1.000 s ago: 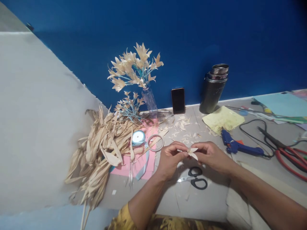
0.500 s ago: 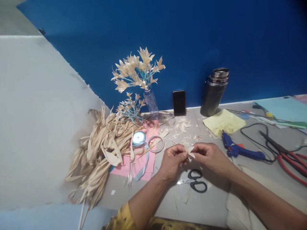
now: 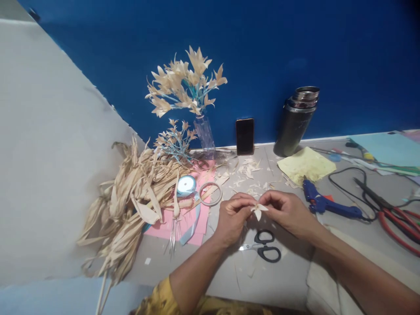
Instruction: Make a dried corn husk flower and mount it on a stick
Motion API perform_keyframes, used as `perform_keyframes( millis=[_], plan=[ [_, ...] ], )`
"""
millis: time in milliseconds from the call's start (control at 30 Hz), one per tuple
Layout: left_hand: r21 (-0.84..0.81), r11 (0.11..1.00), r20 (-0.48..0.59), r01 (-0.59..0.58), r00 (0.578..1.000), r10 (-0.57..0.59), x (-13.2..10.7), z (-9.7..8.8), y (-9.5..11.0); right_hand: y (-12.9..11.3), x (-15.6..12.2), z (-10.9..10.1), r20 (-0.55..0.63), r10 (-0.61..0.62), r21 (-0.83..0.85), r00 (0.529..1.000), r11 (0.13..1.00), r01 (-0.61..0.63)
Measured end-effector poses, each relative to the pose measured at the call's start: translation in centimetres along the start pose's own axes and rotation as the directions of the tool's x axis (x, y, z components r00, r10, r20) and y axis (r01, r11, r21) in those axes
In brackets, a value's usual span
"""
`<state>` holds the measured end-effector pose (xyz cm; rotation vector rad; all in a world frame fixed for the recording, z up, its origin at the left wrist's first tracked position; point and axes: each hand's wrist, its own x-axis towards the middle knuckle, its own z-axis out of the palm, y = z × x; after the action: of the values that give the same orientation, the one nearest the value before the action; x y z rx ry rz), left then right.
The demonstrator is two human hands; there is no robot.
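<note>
A small cream flower (image 3: 259, 210) with pointed petals, like dried corn husk, is held between my two hands above the table. My left hand (image 3: 233, 216) pinches it from the left with thumb and fingers. From the other side, my right hand (image 3: 286, 213) grips a petal edge in a closed pinch. Just below them lie scissors (image 3: 267, 247) with black handles, blades pointing left. Pale husk scraps (image 3: 248, 168) are scattered beyond my fingers.
Dried husks (image 3: 131, 205) are heaped at left beside ribbon (image 3: 186, 186) and a tape ring (image 3: 210, 194). Husk flowers (image 3: 187, 83) stand in a clear bottle (image 3: 205, 135). A phone (image 3: 245, 136), flask (image 3: 296, 122), blue glue gun (image 3: 328, 205) and red-handled cutters (image 3: 395, 216) lie farther back and right.
The flower has turned in my fingers, so its spread petals now face me. Both hands stay closed on it. The camera view has shifted slightly.
</note>
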<state>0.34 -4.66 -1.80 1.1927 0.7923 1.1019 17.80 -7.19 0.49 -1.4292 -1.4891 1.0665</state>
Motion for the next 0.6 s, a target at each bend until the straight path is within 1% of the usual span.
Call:
perform_keyframes(
  millis=[100,200,267,333,400,500,600],
  plan=[
    [0.046,0.999,0.009,-0.007,1.000,0.006,-0.07,0.00,-0.15,0.46,0.22,0.09,-0.003,0.014,0.007,1.000,1.000,-0.014],
    [0.112,0.993,0.012,-0.039,0.999,0.038,-0.19,0.11,-0.15,0.85,0.46,0.30,0.023,0.050,0.113,0.998,0.992,-0.053],
    [0.136,0.989,0.012,-0.064,0.998,0.063,-0.29,0.27,-0.08,1.03,0.53,0.45,0.014,0.038,0.166,0.999,0.985,-0.040],
    [0.118,0.991,-0.004,-0.066,0.998,0.066,-0.39,0.51,0.04,1.06,0.51,0.59,-0.020,-0.002,0.157,1.000,0.988,0.005],
    [0.072,0.997,-0.049,-0.040,0.998,0.044,-0.43,0.76,0.16,0.92,0.40,0.70,-0.048,-0.044,0.111,0.998,0.993,0.049],
    [0.013,1.000,-0.125,0.010,0.992,-0.008,-0.37,0.97,0.32,0.54,0.21,0.84,-0.053,-0.076,0.079,0.996,0.994,0.080],
    [-0.028,0.997,-0.133,0.065,0.989,-0.068,-0.23,0.82,0.42,0.28,0.08,0.92,-0.054,-0.111,0.064,0.992,0.991,0.114]
  ],
)
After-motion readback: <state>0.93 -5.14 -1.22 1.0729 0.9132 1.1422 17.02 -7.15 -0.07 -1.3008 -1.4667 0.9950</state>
